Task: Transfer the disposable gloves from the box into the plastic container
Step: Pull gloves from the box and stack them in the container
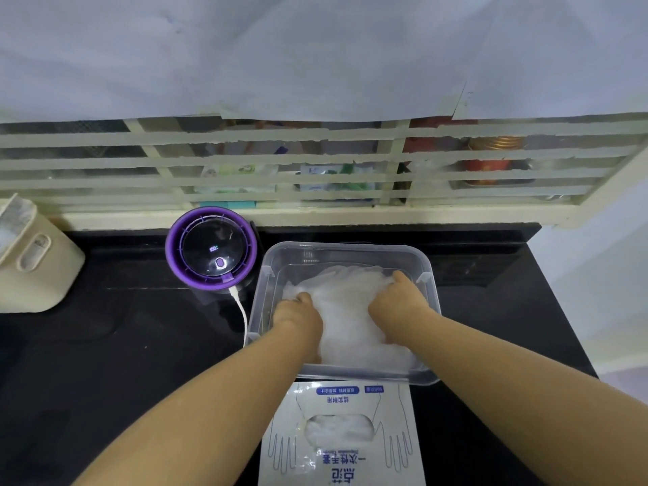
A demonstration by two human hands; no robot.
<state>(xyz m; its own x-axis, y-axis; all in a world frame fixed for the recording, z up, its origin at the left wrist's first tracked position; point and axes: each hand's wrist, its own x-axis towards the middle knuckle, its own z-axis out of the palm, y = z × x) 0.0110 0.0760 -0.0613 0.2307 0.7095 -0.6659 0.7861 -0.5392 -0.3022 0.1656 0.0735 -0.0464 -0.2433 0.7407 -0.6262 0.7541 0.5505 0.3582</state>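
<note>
Disposable gloves (345, 310): one bunched pile of thin, translucent white film, crinkled. Single gloves cannot be counted. The pile lies inside the plastic container (273, 261), and its long axis runs from the far-left corner toward the near-right corner.

Plastic container: one, clear, rectangular with rounded corners and a raised rim. It stands on the black glossy countertop (140, 345).

Left hand (298, 312): knuckles up, fingers curled down into the left side of the pile, gripping it. Right hand (399, 303): fingers curled over the far-right edge of the pile, gripping it. Both forearms cross the container's near rim.

Glove box (396, 433): one, flat, white with blue print and outlined hand drawings. Its long axis runs from near to far, and the print reads upside down from this view. An oval opening shows more white film inside. Its far end meets the container's near wall.

Other items: one round purple device (212, 252) with a white cable (242, 310), just left of the container; one beige bin (35, 268) at far left.
</note>
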